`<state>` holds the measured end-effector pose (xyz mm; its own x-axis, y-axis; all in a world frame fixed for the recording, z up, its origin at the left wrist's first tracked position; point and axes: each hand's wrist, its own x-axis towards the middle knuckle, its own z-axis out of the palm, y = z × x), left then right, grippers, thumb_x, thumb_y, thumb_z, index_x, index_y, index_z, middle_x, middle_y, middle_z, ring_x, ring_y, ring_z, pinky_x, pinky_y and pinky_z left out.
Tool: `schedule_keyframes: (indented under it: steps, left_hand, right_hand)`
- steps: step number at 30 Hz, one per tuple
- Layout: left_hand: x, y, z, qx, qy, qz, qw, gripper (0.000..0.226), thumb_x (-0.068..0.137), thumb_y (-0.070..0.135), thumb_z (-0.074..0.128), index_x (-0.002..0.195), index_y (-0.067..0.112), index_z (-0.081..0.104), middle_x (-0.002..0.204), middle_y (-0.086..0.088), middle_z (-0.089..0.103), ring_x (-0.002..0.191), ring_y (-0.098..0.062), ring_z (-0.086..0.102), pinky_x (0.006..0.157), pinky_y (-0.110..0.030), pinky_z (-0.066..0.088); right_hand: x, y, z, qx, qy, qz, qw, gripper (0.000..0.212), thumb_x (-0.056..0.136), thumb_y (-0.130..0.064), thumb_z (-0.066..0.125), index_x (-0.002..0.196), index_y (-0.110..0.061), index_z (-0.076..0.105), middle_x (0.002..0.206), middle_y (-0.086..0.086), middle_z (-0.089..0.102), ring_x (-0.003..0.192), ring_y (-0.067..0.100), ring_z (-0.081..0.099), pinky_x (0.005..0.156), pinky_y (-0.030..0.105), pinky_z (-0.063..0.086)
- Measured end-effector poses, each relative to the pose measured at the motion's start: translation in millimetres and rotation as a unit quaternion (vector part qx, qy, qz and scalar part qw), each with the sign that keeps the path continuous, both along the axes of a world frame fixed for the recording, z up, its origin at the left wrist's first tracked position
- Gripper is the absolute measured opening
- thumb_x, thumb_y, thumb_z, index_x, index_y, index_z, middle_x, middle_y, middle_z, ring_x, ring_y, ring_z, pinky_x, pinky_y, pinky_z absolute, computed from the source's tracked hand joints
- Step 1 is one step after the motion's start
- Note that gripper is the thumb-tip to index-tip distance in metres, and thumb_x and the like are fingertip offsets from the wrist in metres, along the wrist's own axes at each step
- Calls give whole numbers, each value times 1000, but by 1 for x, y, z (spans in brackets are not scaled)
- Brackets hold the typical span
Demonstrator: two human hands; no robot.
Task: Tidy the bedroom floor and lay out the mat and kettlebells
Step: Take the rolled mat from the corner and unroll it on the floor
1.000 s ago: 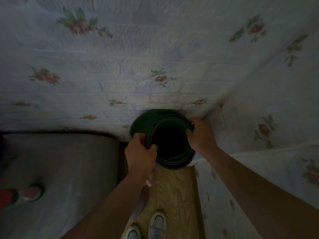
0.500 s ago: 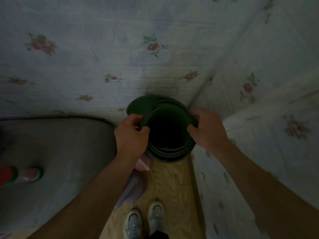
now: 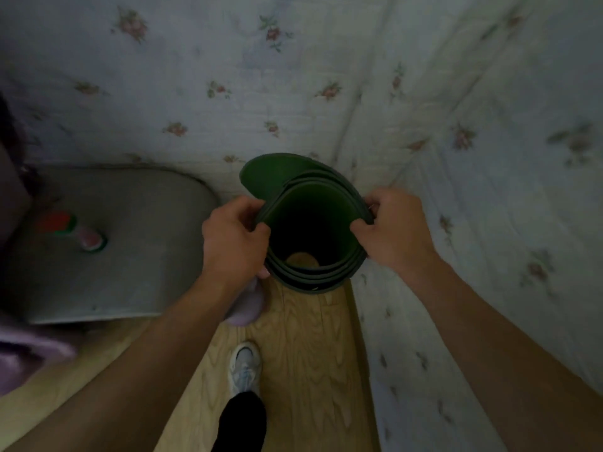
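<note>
Rolled green mat (image 3: 313,230) upright by bed (image 3: 326,76); left hand (image 3: 233,241), right hand (image 3: 390,228) each clamped on rim; likely light, floppy, springy — hold coil shut

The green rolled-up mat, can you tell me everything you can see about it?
The green mat is dark green and looks rubbery. It is rolled loosely into a tube, held upright, seen from above, so its layers show as rings and wooden floor shows through the hole. One loose flap sticks out at the top left. The left hand pinches its left rim and the right hand grips its right rim. It is in the corner between flowery bedcovers.
</note>
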<state>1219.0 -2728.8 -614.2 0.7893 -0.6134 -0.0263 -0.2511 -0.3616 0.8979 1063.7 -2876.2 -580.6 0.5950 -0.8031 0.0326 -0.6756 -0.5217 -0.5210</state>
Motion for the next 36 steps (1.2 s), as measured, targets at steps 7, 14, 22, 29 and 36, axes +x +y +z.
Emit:
schedule_keyframes:
  steps: [7, 14, 22, 29, 36]
  left_hand:
    - [-86, 115, 27, 3, -56, 31, 998, 29, 79, 0, 65, 101, 15, 75, 92, 6, 74, 82, -11, 70, 84, -35, 59]
    - [-119, 201, 39, 56, 0, 62, 997, 32, 82, 0, 63, 102, 21, 76, 87, 11, 74, 79, -8, 70, 78, -36, 62]
    - [-125, 310, 6, 85, 36, 146, 985, 32, 81, 0, 61, 94, 26, 75, 80, 13, 74, 71, -6, 69, 73, -38, 62]
    - [-104, 405, -20, 78, 14, 218, 973, 34, 83, 2, 57, 103, 23, 74, 80, 13, 71, 68, -2, 66, 71, -34, 60]
    - [-73, 487, -19, 36, -37, 247, 968, 31, 85, 1, 59, 105, 21, 73, 96, 6, 71, 88, -10, 66, 79, -32, 58]
  right_hand:
    - [-88, 119, 25, 18, -57, 9, 998, 17, 83, -10, 66, 97, -12, 74, 77, 1, 70, 65, 14, 65, 59, 38, 59]
    - [-111, 194, 24, 45, -37, 39, 998, 5, 81, -11, 66, 84, -12, 70, 66, 0, 65, 56, 13, 60, 49, 31, 53]
    - [-91, 289, -15, 76, 8, 87, 993, 7, 82, -19, 67, 87, -19, 71, 70, -6, 68, 61, 11, 64, 56, 39, 59]
    - [-50, 380, -41, 98, 18, 135, 986, 21, 90, -19, 66, 110, -16, 70, 88, -2, 71, 62, 0, 58, 47, 4, 43]
    - [-17, 462, -34, 87, -45, 165, 981, 27, 91, -13, 65, 117, -11, 68, 94, 2, 72, 81, 13, 70, 70, 31, 62]
